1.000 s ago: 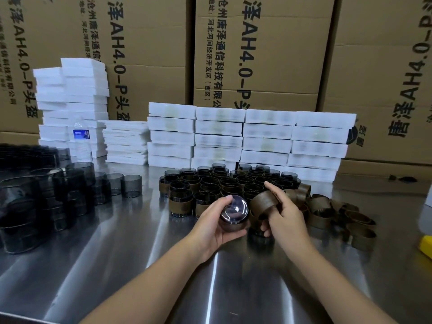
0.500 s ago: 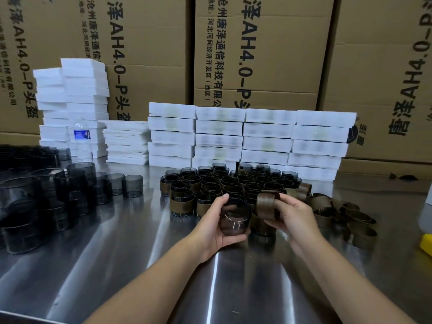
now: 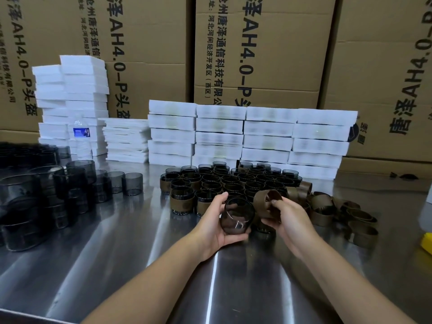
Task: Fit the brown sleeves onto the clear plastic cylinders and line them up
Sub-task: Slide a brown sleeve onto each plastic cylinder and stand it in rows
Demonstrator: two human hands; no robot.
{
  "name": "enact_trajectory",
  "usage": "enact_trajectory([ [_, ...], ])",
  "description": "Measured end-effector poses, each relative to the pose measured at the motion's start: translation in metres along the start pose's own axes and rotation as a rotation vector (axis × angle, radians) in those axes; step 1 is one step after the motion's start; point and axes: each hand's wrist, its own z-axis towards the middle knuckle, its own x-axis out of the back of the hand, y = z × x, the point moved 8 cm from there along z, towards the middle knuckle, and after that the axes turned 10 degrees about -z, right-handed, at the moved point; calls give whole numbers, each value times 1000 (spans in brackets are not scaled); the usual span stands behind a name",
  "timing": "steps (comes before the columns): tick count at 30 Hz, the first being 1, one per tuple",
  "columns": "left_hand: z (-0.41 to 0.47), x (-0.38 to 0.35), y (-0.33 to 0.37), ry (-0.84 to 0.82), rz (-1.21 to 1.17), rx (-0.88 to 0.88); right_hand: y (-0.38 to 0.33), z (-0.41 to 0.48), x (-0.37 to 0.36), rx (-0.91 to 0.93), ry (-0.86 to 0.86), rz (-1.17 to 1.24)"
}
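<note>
Two curled hands [image 3: 210,228] [image 3: 289,220] (cylinder [image 3: 236,217] left, sleeve [image 3: 265,203] right)

steel table [image 3: 105,253]. bare cylinders [image 3: 21,195] at nine o'clock, sleeved cylinders [image 3: 182,199] at twelve, loose sleeves [image 3: 321,217] at three. white stacks [image 3: 266,136] behind.

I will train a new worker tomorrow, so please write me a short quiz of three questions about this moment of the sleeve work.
1. True or false: the brown sleeve in the right hand is already fitted on the clear cylinder.
2. What holds the clear cylinder? A) the left hand B) the right hand C) nothing, it stands on the table
3. Fill in: the loose sleeves lie to the ____ of the finished group.

Key: 1 false, the two are still apart; 2 A; 3 right.
</note>
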Motion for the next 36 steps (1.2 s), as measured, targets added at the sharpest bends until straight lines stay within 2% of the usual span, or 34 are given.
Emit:
enact_trajectory([
  [8, -5, -5, -2, -17, -8, 29, -16, -6, 8, 121, 87, -85],
  [25, -10, -16, -2, -127, 194, -18, -26, -19, -17, 314, -166, -137],
  [36, -4, -15, -3, -175, 133, -40, -35, -28, -26, 429, -211, -236],
])
